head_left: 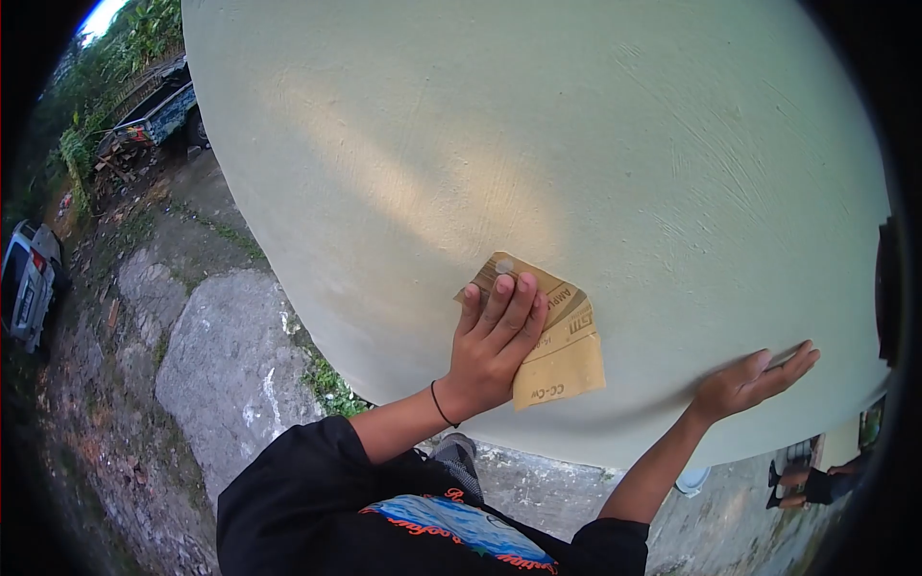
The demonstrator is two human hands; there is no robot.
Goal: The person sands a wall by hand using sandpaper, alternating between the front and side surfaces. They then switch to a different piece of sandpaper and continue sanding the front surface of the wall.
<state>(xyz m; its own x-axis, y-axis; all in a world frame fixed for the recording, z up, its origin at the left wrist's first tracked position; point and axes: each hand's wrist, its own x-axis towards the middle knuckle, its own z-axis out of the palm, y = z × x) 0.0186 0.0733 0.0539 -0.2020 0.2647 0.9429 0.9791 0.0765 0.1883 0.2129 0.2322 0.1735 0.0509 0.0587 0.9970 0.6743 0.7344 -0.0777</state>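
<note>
My left hand (495, 350), with a thin black band at the wrist, presses a folded sheet of sandpaper (562, 370) against a pale green wall (384, 240). Its fingers lie stretched over the sheet, and the brown backing with printed letters faces me. Part of the sandpaper is hidden under the palm and fingers. Farther right, my right hand (749, 382) holds nothing. It rests at or close to the wall with its fingers extended; whether the whole palm touches cannot be made out. Fine scratches and ridges mark the wall's surface.
Cracked concrete ground (226, 365) runs along the wall's base. On the left are a parked white car (31, 278) and a blue truck bed (168, 110). A person's legs (812, 485) show at lower right, near a whitish round container (691, 480).
</note>
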